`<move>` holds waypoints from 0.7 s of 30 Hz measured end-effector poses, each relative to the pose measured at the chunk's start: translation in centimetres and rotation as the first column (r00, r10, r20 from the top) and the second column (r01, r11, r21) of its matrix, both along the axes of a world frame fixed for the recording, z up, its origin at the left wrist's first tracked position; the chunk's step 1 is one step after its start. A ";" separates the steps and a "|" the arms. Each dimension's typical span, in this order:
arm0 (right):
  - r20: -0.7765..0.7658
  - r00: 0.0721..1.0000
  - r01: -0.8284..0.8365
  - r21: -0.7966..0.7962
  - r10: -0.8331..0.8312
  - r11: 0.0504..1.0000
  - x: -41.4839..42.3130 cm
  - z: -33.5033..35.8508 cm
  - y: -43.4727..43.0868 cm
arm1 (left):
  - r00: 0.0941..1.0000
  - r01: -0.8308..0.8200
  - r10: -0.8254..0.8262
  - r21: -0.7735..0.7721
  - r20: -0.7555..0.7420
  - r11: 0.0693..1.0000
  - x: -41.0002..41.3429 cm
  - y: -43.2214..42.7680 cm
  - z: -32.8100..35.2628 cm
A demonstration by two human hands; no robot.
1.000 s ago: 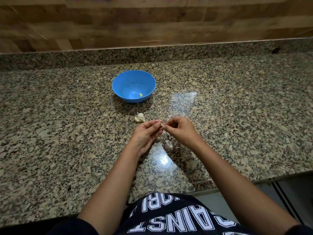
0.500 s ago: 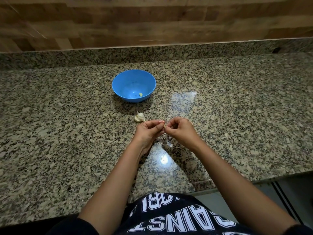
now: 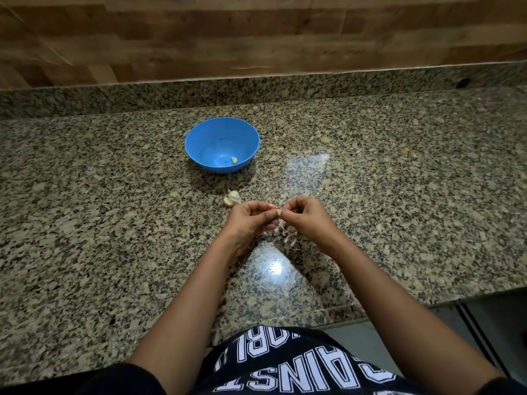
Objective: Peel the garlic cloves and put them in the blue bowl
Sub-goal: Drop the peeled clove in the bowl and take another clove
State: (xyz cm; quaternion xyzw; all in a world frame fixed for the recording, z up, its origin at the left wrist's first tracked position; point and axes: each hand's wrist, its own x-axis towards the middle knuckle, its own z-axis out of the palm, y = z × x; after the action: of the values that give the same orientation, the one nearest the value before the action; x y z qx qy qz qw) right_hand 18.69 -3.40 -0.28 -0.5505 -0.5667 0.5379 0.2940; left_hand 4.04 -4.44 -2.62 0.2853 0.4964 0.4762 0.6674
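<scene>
The speckled granite table (image 3: 114, 223) carries a blue bowl (image 3: 208, 138) toward the back, a garlic piece (image 3: 232, 198) just in front of it, and pale peel scraps (image 3: 286, 236) nearer the front.

1. L hand (image 3: 251, 220): mid-scene, back of hand up; fingers curled in; thumb & fingertips pinch a garlic clove (image 3: 278, 212) held at the hand's right edge.
2. R hand (image 3: 306, 216): just right of L hand, knuckles up; fingers curled; tips pinch the same clove from the right; the hands meet tip to tip.
3. Wrists: both abt straight; level w/ each other.
4. Forearms: bare; L comes in from near left, R from near right; they close toward the hands in a V.
</scene>
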 end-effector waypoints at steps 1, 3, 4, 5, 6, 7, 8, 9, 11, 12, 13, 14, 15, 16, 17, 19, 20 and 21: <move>-0.015 1.000 0.004 -0.009 -0.004 1.000 0.1 0.0 0.1 | 1.000 0.014 -0.014 -0.002 -0.001 1.000 0.0 0.1 0.1; -0.049 0.999 0.015 -0.040 -0.017 0.999 0.3 -0.2 0.3 | 0.999 0.036 -0.036 -0.006 0.025 0.999 0.1 0.3 0.2; -0.067 0.997 0.020 -0.058 -0.024 0.998 0.4 -0.2 0.4 | 0.999 0.039 -0.039 -0.005 0.030 0.999 0.2 0.3 0.2; -0.085 0.996 0.023 -0.076 -0.029 0.997 0.4 -0.3 0.5 | 0.999 0.035 -0.035 -0.002 0.018 0.999 0.3 0.3 0.2; -0.102 0.994 0.025 -0.092 -0.035 0.995 0.4 -0.4 0.7 | 0.999 0.029 -0.029 0.004 -0.012 1.000 0.4 0.4 0.2; -0.117 0.992 0.028 -0.105 -0.041 0.994 0.4 -0.5 0.8 | 0.998 0.028 -0.027 0.016 -0.060 0.999 0.5 0.5 0.0; -0.130 0.990 0.032 -0.115 -0.047 0.993 0.4 -0.6 0.9 | 0.993 0.036 -0.032 0.031 -0.115 0.999 0.5 0.6 0.0; -0.143 0.988 0.035 -0.127 -0.053 0.991 0.4 -0.7 1.0 | 0.985 0.054 -0.045 0.048 -0.168 0.997 0.6 0.8 -0.1; -0.171 0.983 0.035 -0.158 -0.063 0.987 0.3 -0.8 1.3 | 0.965 0.097 -0.077 0.068 -0.251 0.993 0.5 1.1 -0.1; -0.187 0.980 0.034 -0.172 -0.067 0.985 0.3 -0.8 1.5 | 0.958 0.109 -0.085 0.075 -0.273 0.991 0.4 1.2 0.0; -0.204 0.976 0.033 -0.185 -0.072 0.982 0.3 -0.8 1.6 | 0.956 0.110 -0.085 0.078 -0.279 0.991 0.4 1.3 0.0; -0.223 0.972 0.034 -0.200 -0.080 0.979 0.3 -0.9 1.7 | 0.958 0.108 -0.083 0.077 -0.275 0.991 0.4 1.4 0.1; -0.243 0.966 0.038 -0.217 -0.092 0.975 0.3 -0.9 1.9 | 0.960 0.104 -0.081 0.072 -0.267 0.992 0.5 1.5 0.0; -0.260 0.960 0.045 -0.237 -0.107 0.971 0.4 -1.0 2.0 | 0.966 0.096 -0.077 0.066 -0.248 0.993 0.4 1.5 -0.1; -0.275 0.954 0.049 -0.257 -0.122 0.965 0.4 -1.1 2.1 | 0.972 0.088 -0.072 0.063 -0.221 0.994 0.4 1.6 -0.2; -0.304 0.942 0.048 -0.296 -0.142 0.954 0.5 -1.1 2.3 | 0.983 0.082 -0.068 0.074 -0.172 0.994 0.4 1.7 -0.3; -0.320 0.936 0.046 -0.312 -0.150 0.949 0.6 -1.1 2.4 | 0.984 0.078 -0.063 0.083 -0.166 0.994 0.4 1.7 -0.4; -0.331 0.930 0.047 -0.323 -0.159 0.945 0.6 -1.0 2.5 | 0.983 0.071 -0.055 0.088 -0.173 0.994 0.4 1.7 -0.4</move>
State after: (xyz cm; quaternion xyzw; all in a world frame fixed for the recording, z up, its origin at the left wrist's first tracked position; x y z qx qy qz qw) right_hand 19.28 -0.89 -1.30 -0.5138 -0.3831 0.6936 0.3290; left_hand 4.46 -2.70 -3.02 0.3714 0.5194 0.4515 0.6232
